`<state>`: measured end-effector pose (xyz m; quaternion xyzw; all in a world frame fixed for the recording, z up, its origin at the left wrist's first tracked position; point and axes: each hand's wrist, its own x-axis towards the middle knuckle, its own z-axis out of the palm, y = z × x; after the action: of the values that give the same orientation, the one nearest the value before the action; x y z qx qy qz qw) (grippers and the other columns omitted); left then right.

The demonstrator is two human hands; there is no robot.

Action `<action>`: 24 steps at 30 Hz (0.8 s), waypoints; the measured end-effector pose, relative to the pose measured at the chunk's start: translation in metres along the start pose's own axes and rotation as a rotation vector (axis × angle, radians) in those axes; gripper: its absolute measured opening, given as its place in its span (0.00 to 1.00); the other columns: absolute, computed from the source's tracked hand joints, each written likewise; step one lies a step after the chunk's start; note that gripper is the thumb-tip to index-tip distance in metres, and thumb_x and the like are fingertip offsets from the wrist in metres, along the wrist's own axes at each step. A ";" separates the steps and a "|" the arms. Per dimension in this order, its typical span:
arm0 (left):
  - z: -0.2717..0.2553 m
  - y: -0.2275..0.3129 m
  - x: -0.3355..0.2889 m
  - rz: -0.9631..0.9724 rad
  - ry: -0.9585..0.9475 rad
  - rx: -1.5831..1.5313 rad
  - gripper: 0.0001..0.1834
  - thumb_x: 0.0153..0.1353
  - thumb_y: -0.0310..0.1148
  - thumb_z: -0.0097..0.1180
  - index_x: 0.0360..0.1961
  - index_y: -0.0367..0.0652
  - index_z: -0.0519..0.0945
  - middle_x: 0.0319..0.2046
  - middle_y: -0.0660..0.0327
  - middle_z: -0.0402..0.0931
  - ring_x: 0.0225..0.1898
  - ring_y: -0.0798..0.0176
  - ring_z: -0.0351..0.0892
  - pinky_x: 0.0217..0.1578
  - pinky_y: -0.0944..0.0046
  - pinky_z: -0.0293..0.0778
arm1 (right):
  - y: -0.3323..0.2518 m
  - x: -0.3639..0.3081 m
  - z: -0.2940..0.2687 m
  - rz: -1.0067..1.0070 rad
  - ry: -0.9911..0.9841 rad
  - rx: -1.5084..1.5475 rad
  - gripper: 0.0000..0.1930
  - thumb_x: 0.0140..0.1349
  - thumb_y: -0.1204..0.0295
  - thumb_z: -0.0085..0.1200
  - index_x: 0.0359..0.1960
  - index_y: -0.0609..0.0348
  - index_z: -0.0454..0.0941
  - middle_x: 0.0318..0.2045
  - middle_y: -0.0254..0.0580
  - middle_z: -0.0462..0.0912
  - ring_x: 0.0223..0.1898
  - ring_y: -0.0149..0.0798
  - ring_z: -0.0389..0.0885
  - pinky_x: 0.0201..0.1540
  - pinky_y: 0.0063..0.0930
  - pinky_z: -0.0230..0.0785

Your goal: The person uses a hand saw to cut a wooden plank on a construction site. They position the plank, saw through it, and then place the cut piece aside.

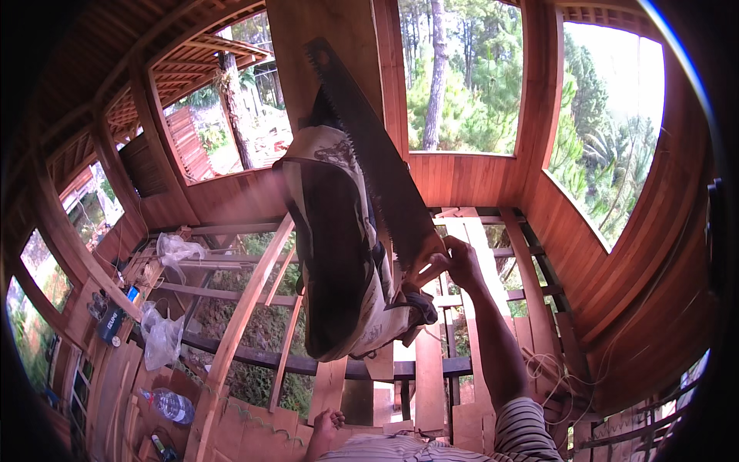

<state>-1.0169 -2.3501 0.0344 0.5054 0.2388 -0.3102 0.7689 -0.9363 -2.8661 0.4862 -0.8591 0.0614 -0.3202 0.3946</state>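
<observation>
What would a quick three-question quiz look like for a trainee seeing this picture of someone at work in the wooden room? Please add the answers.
1. Which of the person's hands holds the handsaw?
2. True or false: the clear plastic bottle at the lower left stands upright.
3. Fill in the missing word: beyond the wooden wall, the openings show many green ____.

Key
1. The right hand.
2. False; it lies on its side.
3. Trees.
</observation>
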 end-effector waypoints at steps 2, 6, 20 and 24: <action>-0.008 0.002 -0.006 -0.004 -0.017 -0.025 0.14 0.76 0.42 0.46 0.41 0.45 0.78 0.33 0.57 0.83 0.31 0.57 0.84 0.30 0.56 0.79 | -0.038 -0.003 -0.008 0.019 0.029 0.031 0.18 0.52 0.59 0.73 0.36 0.59 0.83 0.28 0.46 0.85 0.32 0.44 0.85 0.37 0.40 0.74; -0.015 0.002 -0.006 -0.057 0.022 -0.054 0.16 0.76 0.44 0.45 0.41 0.45 0.78 0.31 0.57 0.83 0.32 0.57 0.84 0.31 0.55 0.79 | -0.042 -0.027 -0.022 -0.074 0.182 0.000 0.18 0.57 0.61 0.71 0.44 0.57 0.83 0.32 0.42 0.86 0.31 0.36 0.83 0.37 0.33 0.74; -0.052 -0.041 0.007 -0.275 -0.069 1.262 0.19 0.66 0.45 0.57 0.34 0.35 0.81 0.26 0.54 0.80 0.27 0.63 0.77 0.30 0.63 0.74 | 0.044 -0.405 -0.077 0.870 0.677 0.507 0.20 0.68 0.53 0.65 0.47 0.56 0.80 0.31 0.25 0.77 0.33 0.21 0.73 0.34 0.20 0.68; -0.007 -0.022 0.042 -0.468 -0.126 1.218 0.18 0.70 0.43 0.54 0.46 0.36 0.77 0.34 0.54 0.81 0.34 0.57 0.81 0.35 0.58 0.78 | 0.020 -0.533 -0.067 1.247 0.710 0.651 0.25 0.67 0.49 0.64 0.50 0.59 0.80 0.36 0.27 0.77 0.35 0.24 0.73 0.41 0.22 0.69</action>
<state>-1.0042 -2.3599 -0.0105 0.7661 0.0784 -0.5780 0.2698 -1.3936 -2.7313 0.2371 -0.3537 0.5575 -0.2967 0.6899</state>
